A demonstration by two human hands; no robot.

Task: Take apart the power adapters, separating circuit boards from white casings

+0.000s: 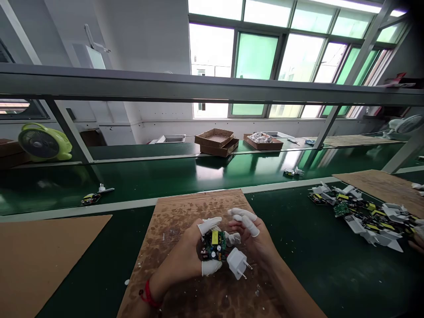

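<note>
My left hand (pixel 194 247), with white covers on some fingers and a red band at the wrist, grips a green circuit board (pixel 213 245) by its edges. The board carries a yellow part and small round parts. Just right of the board, a white two-pin plug (pixel 237 263) hangs over the stained brown board (pixel 195 291). My right hand (pixel 253 232), also with white finger covers, is beside the circuit board, its fingers bent loosely. Between the hands is a white bundle (pixel 232 239), close to my right fingers; whether they touch it is unclear.
Circuit boards with white casings (pixel 367 216) are piled at right, near another person's hand (pixel 418 240). Single assemblies lie on the green belt (pixel 165 176). Behind are stacked brown trays (pixel 217 141) and a tray of white pieces (pixel 263 140). A metal rail (pixel 212 88) crosses above.
</note>
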